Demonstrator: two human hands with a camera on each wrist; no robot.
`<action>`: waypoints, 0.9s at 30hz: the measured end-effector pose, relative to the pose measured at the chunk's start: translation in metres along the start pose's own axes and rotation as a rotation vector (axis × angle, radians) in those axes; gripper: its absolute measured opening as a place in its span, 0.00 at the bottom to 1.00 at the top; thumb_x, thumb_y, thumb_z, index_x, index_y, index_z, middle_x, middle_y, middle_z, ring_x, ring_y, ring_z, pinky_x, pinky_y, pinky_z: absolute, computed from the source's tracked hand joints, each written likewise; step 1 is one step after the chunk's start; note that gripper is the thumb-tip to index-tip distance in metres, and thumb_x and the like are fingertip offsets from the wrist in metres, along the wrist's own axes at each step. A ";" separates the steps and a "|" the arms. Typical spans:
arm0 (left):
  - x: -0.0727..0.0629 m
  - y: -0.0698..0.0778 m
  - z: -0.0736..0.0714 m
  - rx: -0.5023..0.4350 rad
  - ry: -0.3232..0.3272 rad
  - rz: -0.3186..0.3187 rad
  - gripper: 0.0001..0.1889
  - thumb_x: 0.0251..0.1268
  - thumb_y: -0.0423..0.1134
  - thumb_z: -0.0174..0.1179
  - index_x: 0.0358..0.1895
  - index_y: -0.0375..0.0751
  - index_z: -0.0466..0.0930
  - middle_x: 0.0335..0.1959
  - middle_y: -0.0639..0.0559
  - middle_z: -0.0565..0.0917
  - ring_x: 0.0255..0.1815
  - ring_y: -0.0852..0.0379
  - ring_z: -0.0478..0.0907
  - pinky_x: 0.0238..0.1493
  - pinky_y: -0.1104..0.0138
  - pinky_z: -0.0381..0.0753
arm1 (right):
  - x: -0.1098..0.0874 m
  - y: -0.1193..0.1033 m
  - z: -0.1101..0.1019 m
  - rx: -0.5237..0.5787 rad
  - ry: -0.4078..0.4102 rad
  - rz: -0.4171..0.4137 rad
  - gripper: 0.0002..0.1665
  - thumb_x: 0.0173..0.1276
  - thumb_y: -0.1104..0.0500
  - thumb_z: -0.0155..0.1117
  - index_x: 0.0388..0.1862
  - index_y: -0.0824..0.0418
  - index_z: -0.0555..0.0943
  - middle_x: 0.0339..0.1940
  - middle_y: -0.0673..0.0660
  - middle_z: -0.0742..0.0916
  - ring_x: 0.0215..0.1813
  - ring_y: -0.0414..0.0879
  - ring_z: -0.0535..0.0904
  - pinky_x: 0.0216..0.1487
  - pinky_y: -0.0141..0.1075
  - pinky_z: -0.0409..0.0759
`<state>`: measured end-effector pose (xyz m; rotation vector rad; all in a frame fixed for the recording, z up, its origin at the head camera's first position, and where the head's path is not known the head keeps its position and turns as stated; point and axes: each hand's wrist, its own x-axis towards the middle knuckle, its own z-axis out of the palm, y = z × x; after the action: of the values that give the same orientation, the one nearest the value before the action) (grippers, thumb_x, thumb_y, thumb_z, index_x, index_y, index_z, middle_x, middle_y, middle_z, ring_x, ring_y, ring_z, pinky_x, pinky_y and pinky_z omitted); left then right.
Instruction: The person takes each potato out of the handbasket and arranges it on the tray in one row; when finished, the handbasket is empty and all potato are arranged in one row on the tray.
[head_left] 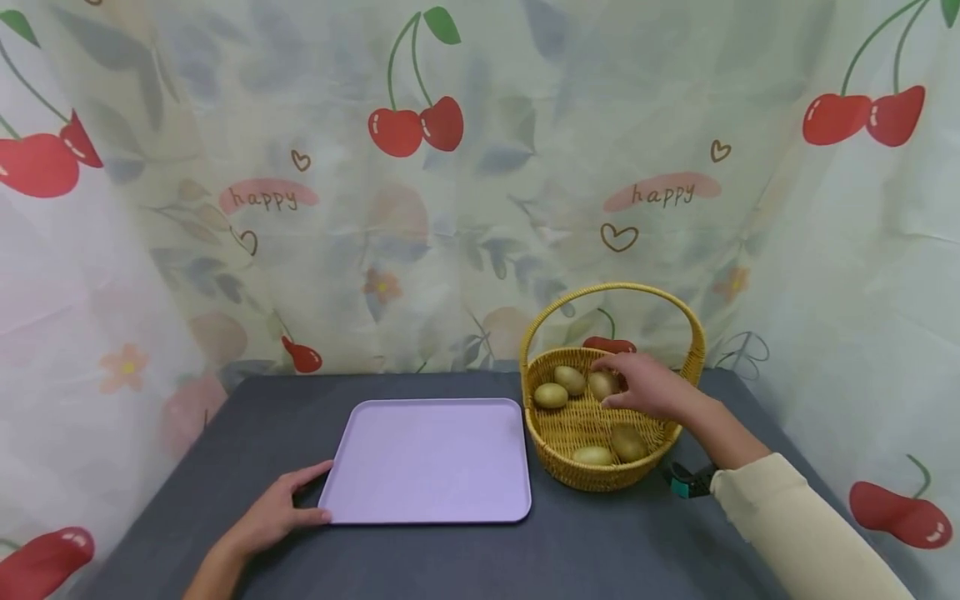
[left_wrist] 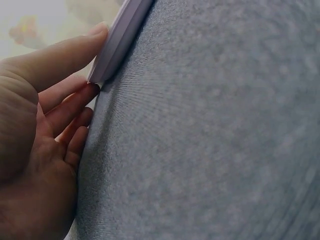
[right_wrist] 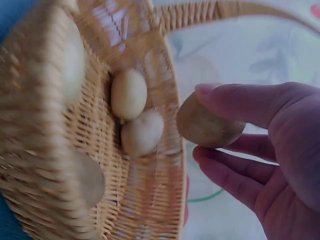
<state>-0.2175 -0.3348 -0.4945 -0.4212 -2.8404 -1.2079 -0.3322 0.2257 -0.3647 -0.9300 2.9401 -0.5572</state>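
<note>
My right hand (head_left: 648,387) holds a potato (right_wrist: 207,122) between thumb and fingertips, close over the rim of a woven wicker basket (head_left: 558,471). Several other potatoes lie inside: a pair (right_wrist: 135,110) on the far left and others, such as a brown potato (head_left: 628,442), at the near side. To the left of the basket, a flat lilac tray (head_left: 435,462) with rounded corners lies on the table. My left hand (head_left: 273,510) touches the tray's left edge, its thumb at the near corner and its fingers extended farther along that side.
A tall arched handle (head_left: 615,287) rises over the basket. Dark grey cloth (head_left: 420,562) covers the table. Behind and at both sides hangs a curtain (head_left: 487,192) printed with cherries. On my right wrist sits a dark band (head_left: 690,482).
</note>
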 end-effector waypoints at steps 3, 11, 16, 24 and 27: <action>-0.003 -0.001 0.002 0.010 0.014 -0.006 0.37 0.52 0.45 0.73 0.66 0.33 0.72 0.62 0.38 0.76 0.63 0.38 0.68 0.59 0.54 0.68 | -0.014 -0.013 0.004 0.001 0.072 -0.052 0.30 0.61 0.56 0.73 0.61 0.61 0.77 0.55 0.57 0.82 0.53 0.54 0.78 0.47 0.48 0.77; -0.005 0.001 0.003 -0.037 -0.019 -0.044 0.38 0.53 0.44 0.72 0.67 0.33 0.70 0.64 0.35 0.73 0.65 0.35 0.66 0.61 0.41 0.62 | -0.036 -0.053 0.028 0.032 0.237 -0.153 0.30 0.56 0.59 0.76 0.58 0.61 0.78 0.54 0.56 0.82 0.52 0.50 0.78 0.49 0.47 0.78; -0.005 -0.001 0.003 -0.059 -0.022 -0.055 0.38 0.53 0.43 0.72 0.67 0.33 0.70 0.65 0.34 0.72 0.66 0.34 0.64 0.62 0.39 0.60 | -0.037 -0.081 0.043 0.044 0.263 -0.220 0.30 0.53 0.59 0.78 0.57 0.59 0.79 0.55 0.55 0.82 0.57 0.52 0.77 0.54 0.49 0.76; 0.000 0.000 0.000 -0.068 -0.024 -0.044 0.38 0.53 0.43 0.72 0.67 0.32 0.69 0.65 0.33 0.71 0.66 0.33 0.63 0.62 0.38 0.58 | -0.014 -0.119 0.076 0.215 0.213 -0.373 0.31 0.55 0.59 0.77 0.58 0.58 0.78 0.52 0.50 0.82 0.48 0.42 0.77 0.46 0.40 0.79; 0.001 -0.002 0.000 -0.046 -0.013 -0.029 0.38 0.52 0.43 0.73 0.67 0.32 0.70 0.64 0.34 0.73 0.66 0.35 0.65 0.62 0.41 0.60 | -0.001 -0.135 0.092 0.233 0.180 -0.389 0.30 0.54 0.60 0.77 0.57 0.58 0.78 0.51 0.50 0.82 0.48 0.41 0.76 0.45 0.38 0.78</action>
<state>-0.2187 -0.3357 -0.4959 -0.3925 -2.8432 -1.2830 -0.2459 0.0934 -0.4059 -1.4990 2.7596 -1.0196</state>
